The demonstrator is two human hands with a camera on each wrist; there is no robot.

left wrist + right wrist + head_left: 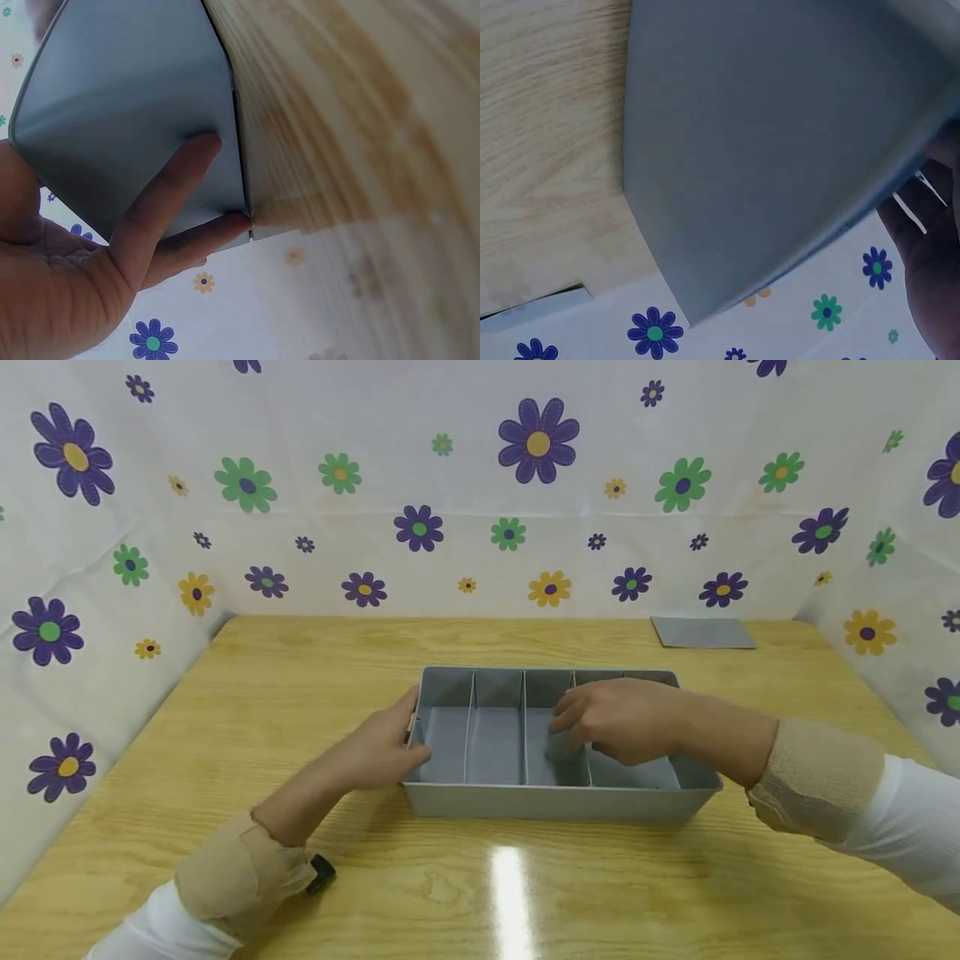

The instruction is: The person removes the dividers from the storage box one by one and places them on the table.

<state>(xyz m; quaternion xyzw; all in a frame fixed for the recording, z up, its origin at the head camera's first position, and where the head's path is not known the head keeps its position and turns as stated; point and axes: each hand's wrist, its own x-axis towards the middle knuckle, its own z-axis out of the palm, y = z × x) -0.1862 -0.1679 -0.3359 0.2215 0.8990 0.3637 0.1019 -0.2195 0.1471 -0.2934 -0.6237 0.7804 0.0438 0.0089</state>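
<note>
One grey box sat on the table, a little right of the middle of the frame; thin partitions cut it crosswise into bays. From where I stood it looked light and stiff, likely plastic, its walls smooth enough to slip under dry fingertips; I judged it hard to break, though the partitions seemed bendier and a poor place to lift by. The end walls offered the better hold; the left hand had the left one, thumb over the rim, two fingers laid apart along the outside. The right hand dipped into the box right of centre, fingers bent down; whether they pinched a partition or only hung beside it, I could not tell.

The rims looked plain and firm, fair guides for a palm; bare wood spread left of the box and toward the bottom of the frame, so sliding room seemed best there; at the upper right lay a flat grey sheet, well apart from the box, and behind it the flowered cloth bounded the table.
</note>
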